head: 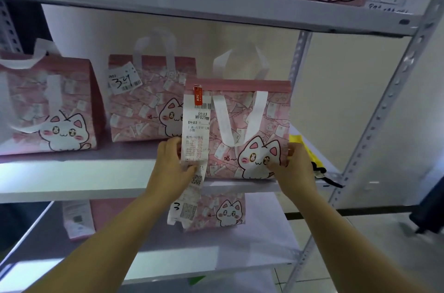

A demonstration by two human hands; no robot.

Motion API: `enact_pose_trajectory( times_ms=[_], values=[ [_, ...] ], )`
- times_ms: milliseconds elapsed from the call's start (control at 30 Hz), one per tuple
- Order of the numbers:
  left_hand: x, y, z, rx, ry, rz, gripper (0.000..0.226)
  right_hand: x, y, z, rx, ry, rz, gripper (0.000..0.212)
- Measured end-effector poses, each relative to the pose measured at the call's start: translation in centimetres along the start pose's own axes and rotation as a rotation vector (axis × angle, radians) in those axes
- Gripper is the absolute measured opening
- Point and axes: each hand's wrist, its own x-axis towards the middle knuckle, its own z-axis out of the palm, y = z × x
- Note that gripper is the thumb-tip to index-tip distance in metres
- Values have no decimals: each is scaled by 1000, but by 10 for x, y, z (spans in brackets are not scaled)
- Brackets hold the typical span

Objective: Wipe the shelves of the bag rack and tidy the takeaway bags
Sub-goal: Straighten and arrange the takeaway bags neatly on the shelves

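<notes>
A pink takeaway bag point(249, 124) with a white cat print and white handles stands near the front right of the middle shelf point(72, 179). A long receipt point(195, 129) with a red tag hangs down its left side. My left hand point(171, 165) grips the bag's lower left edge over the receipt. On the bag's lower right edge, my right hand point(292, 167) holds on. Two more pink cat bags stand further back on the same shelf, one in the middle point(149, 100) and one at the left point(48, 105).
A yellow cloth point(305, 148) lies on the shelf behind my right hand. More pink bags sit on the upper shelf point(216, 11) and on the lower shelf point(216, 211). A perforated metal upright point(374, 129) bounds the rack on the right.
</notes>
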Motion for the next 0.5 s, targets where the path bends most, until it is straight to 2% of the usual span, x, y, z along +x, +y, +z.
enact_pose_trajectory(
  times_ms=[133, 333, 500],
  values=[
    [-12, 7, 2, 6, 62, -44, 68, -1, 1, -12, -29, -19, -58, 45],
    [-30, 27, -5, 52, 146, -84, 66, -6, -8, -40, -5, 27, -144, 47],
    [-40, 58, -19, 98, 192, 5, 55, -16, -25, -64, 89, 27, -268, 40]
  ],
)
